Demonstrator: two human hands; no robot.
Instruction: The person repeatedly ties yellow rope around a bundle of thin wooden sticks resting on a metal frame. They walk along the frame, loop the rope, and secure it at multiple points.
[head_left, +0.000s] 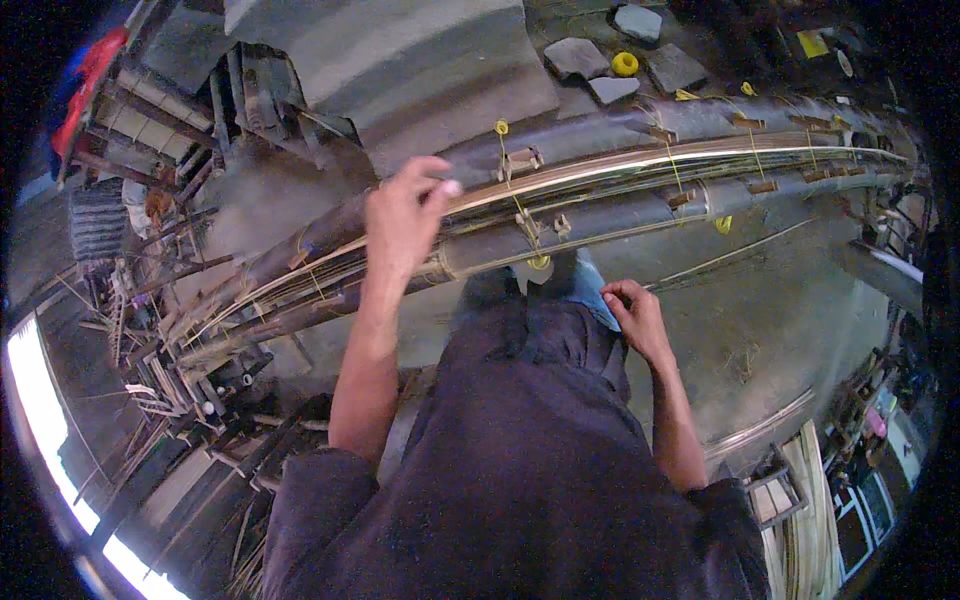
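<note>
Running side to side in front of you, the far pole and the near pole set the line for everything else, so judge your work along their full length. Between them lies the bundle of long, thin strips, passing below your left hand. Treat it as springy: better, I'd say, to ease one strip at a time along its grain than to bend it sharply. That hand is raised over the poles, thumb and fingers apart, apparently with nothing between them; whether it touches a strip, you can't tell from above. Your right hand is low beside the blue cloth, fingers curled in, and whether they grip anything can't be told; bringing it up to steady the near pole would probably help. Mind your fingertips around the small wooden blocks, which could pinch. Last, the yellow cords cross the strips at intervals; check that each is taut before you put weight there.
</note>
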